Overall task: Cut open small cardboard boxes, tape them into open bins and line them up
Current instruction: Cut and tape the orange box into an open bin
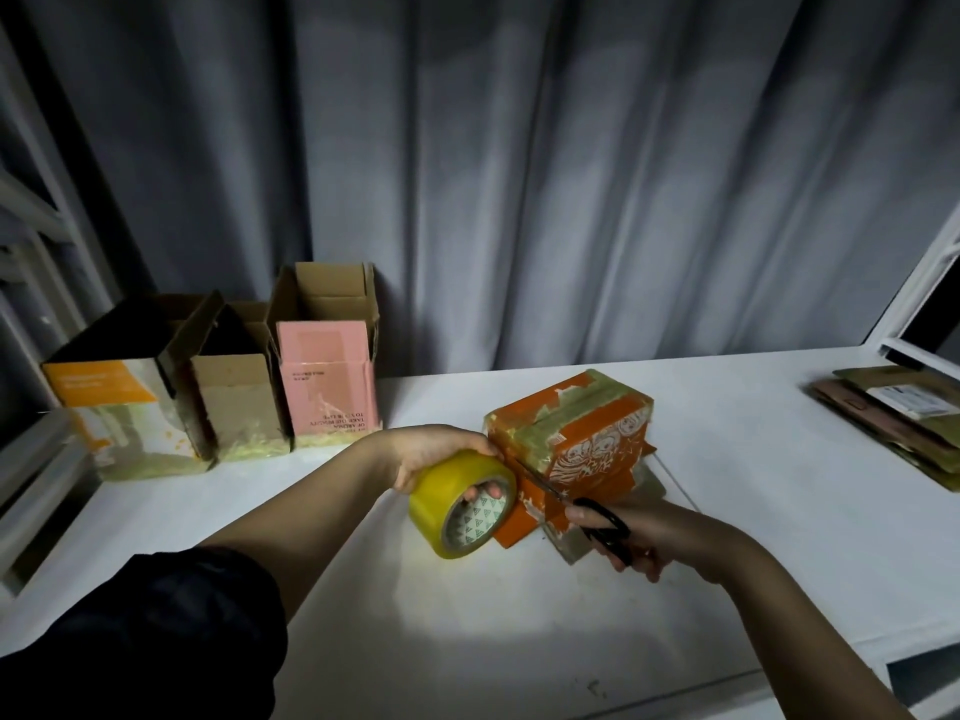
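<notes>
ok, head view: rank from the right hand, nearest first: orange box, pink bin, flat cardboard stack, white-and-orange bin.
1. orange box, just ahead-left of the right hand, whose scissors reach it.
2. pink bin, left-rear, at the right end of the row.
3. flat cardboard stack, far right; close to the pink bin in range, hard to call.
4. white-and-orange bin, far left.

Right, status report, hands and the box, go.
Left hand grips yellow tape roll. Right hand holds black scissors, blades at tape beside orange box. Three open bins lined up far left. Nothing in the way.
</notes>
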